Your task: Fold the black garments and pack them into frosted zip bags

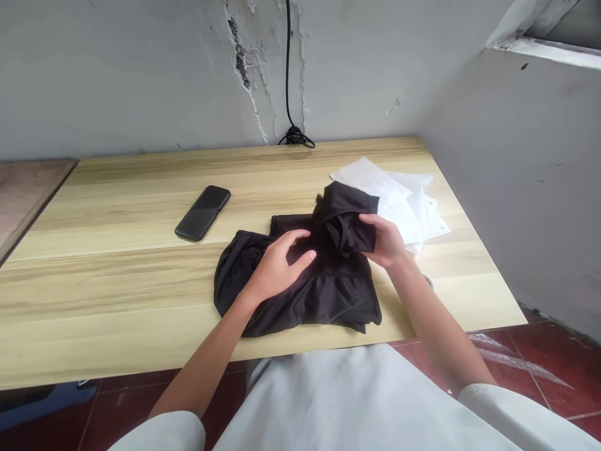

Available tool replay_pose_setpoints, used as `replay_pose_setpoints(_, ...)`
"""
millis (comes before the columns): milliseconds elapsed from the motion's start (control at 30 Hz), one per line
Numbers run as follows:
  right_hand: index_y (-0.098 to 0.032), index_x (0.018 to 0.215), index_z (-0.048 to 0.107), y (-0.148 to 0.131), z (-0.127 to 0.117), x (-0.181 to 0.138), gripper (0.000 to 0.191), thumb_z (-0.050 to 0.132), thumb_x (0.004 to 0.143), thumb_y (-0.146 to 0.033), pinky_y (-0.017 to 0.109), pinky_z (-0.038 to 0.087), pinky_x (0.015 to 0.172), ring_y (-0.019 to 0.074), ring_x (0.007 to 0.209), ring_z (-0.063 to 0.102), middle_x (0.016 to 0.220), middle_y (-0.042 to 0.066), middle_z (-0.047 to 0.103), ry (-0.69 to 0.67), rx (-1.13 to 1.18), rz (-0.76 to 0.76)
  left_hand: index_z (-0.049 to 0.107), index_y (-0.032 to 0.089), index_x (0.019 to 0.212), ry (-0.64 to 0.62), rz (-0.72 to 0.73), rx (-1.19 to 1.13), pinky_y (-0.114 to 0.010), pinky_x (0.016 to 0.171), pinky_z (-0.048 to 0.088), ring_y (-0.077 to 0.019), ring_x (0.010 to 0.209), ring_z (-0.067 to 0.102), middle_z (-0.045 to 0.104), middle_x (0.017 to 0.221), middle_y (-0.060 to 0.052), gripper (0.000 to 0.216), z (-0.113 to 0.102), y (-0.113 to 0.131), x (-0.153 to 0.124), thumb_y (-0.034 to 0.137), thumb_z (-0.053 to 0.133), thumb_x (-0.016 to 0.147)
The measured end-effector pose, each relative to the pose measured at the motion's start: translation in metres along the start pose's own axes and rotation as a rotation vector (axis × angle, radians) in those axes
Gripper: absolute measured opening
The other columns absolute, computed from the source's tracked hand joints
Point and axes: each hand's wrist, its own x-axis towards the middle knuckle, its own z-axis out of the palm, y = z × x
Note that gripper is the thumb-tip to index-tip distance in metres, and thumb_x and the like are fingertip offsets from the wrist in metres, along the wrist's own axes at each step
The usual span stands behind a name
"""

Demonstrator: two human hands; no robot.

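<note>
A black garment (323, 300) lies spread in loose folds near the table's front edge. My right hand (385, 241) grips a bunched, folded part of the black cloth, raised over the garment's right side, thumb on top and fingers beneath. Whether that part belongs to the same garment I cannot tell. Over the middle of the garment is my left hand (282, 266), its thumb and fingers apart, with the fingertips close to the bunched cloth. The left palm rests on or just above the fabric.
A black phone (203, 213) lies on the wooden table (117, 250) to the left. White plastic bags or sheets (404, 200) are piled at the back right. A coiled black cable (295, 136) hangs down the cracked wall behind. A small round object (428, 281) is partly hidden by my right forearm.
</note>
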Motion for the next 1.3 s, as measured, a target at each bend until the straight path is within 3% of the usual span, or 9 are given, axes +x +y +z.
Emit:
replay_pose_setpoints(200, -0.024, 0.084, 0.072, 0.026, 0.02, -0.007, 0.024, 0.086, 0.067, -0.035, 0.031, 0.058, 0.061, 0.0235, 0.077, 0.075, 0.077, 0.0, 0.077, -0.101, -0.073, 0.13, 0.048, 0.025, 0.141, -0.023, -0.2, -0.518, -0.044, 0.1, 0.059, -0.029, 0.121, 0.069, 0.07, 0.129, -0.012, 0.067, 0.008, 0.01, 0.007, 0.048, 0.078, 0.086)
replay_pose_setpoints(333, -0.026, 0.089, 0.074, 0.027, 0.021, -0.008, 0.032, 0.09, 0.065, -0.039, 0.03, 0.057, 0.067, 0.0224, 0.085, 0.073, 0.086, -0.003, 0.078, -0.029, -0.093, 0.084, 0.051, 0.028, 0.136, 0.26, -0.106, -0.3, -0.036, 0.092, 0.058, -0.026, 0.123, 0.065, 0.061, 0.14, -0.011, 0.071, 0.008, 0.01, 0.002, 0.043, 0.087, 0.077)
replay_pose_setpoints(467, -0.028, 0.089, 0.076, 0.025, 0.02, -0.011, 0.033, 0.084, 0.067, -0.052, 0.038, 0.059, 0.077, 0.0305, 0.098, 0.074, 0.09, 0.001, 0.079, -0.175, -0.128, 0.034, 0.059, 0.024, 0.124, 0.207, -0.101, -0.262, -0.032, 0.081, 0.058, -0.0206, 0.101, 0.068, 0.067, 0.115, -0.007, 0.052, 0.007, 0.013, 0.001, 0.046, 0.082, 0.082)
replay_pose_setpoints(633, -0.031, 0.102, 0.076, 0.026, 0.019, -0.011, 0.053, 0.059, 0.079, -0.074, 0.05, 0.059, 0.089, 0.0384, 0.119, 0.069, 0.103, 0.007, 0.08, -0.341, -0.13, 0.044, 0.059, 0.024, 0.119, 0.261, -0.089, -0.139, -0.031, 0.076, 0.057, -0.0193, 0.096, 0.068, 0.069, 0.116, -0.006, 0.044, 0.006, 0.01, 0.011, 0.032, 0.08, 0.081)
replay_pose_setpoints(833, -0.024, 0.095, 0.073, 0.025, 0.011, 0.001, 0.05, 0.05, 0.094, -0.069, 0.042, 0.06, 0.08, 0.0305, 0.097, 0.074, 0.092, 0.008, 0.079, -0.407, 0.104, 0.043, 0.061, 0.023, 0.093, 0.257, 0.212, -0.02, -0.034, 0.092, 0.058, -0.0207, 0.109, 0.07, 0.071, 0.113, -0.005, 0.011, -0.014, 0.027, 0.015, 0.014, 0.067, 0.088)
replay_pose_setpoints(967, -0.024, 0.1, 0.071, 0.024, 0.006, 0.011, 0.052, 0.045, 0.097, -0.069, 0.042, 0.06, 0.075, 0.0264, 0.084, 0.072, 0.09, 0.007, 0.078, -0.43, 0.248, 0.121, 0.059, 0.023, 0.088, 0.31, 0.521, 0.156, -0.036, 0.102, 0.056, -0.0204, 0.118, 0.069, 0.069, 0.12, -0.005, 0.021, -0.02, 0.042, 0.009, 0.002, 0.058, 0.088)
replay_pose_setpoints(1067, -0.024, 0.106, 0.071, 0.018, 0.001, 0.015, 0.057, 0.046, 0.094, -0.074, 0.046, 0.06, 0.075, 0.0298, 0.088, 0.072, 0.096, 0.008, 0.078, -0.393, 0.286, 0.113, 0.059, 0.023, 0.088, 0.276, 0.597, 0.258, -0.038, 0.107, 0.054, -0.0214, 0.124, 0.067, 0.068, 0.122, -0.005, 0.026, -0.025, 0.037, -0.001, -0.002, 0.054, 0.087)
replay_pose_setpoints(1200, -0.023, 0.104, 0.074, 0.006, -0.004, 0.008, 0.049, 0.064, 0.084, -0.066, 0.039, 0.057, 0.067, 0.0264, 0.078, 0.069, 0.085, 0.005, 0.074, -0.209, 0.072, 0.016, 0.06, 0.023, 0.085, 0.165, 0.441, 0.409, -0.039, 0.103, 0.054, -0.0231, 0.12, 0.066, 0.069, 0.123, -0.006, 0.027, -0.045, 0.012, -0.021, -0.001, 0.047, 0.087)
replay_pose_setpoints(1300, -0.026, 0.105, 0.076, 0.004, -0.007, -0.005, 0.037, 0.077, 0.078, -0.052, 0.029, 0.048, 0.059, 0.0193, 0.071, 0.062, 0.08, -0.001, 0.07, -0.07, -0.26, -0.01, 0.061, 0.023, 0.081, 0.067, 0.226, 0.421, -0.031, 0.074, 0.054, -0.0177, 0.089, 0.068, 0.07, 0.121, -0.005, 0.026, -0.058, -0.003, -0.035, 0.004, 0.044, 0.089)
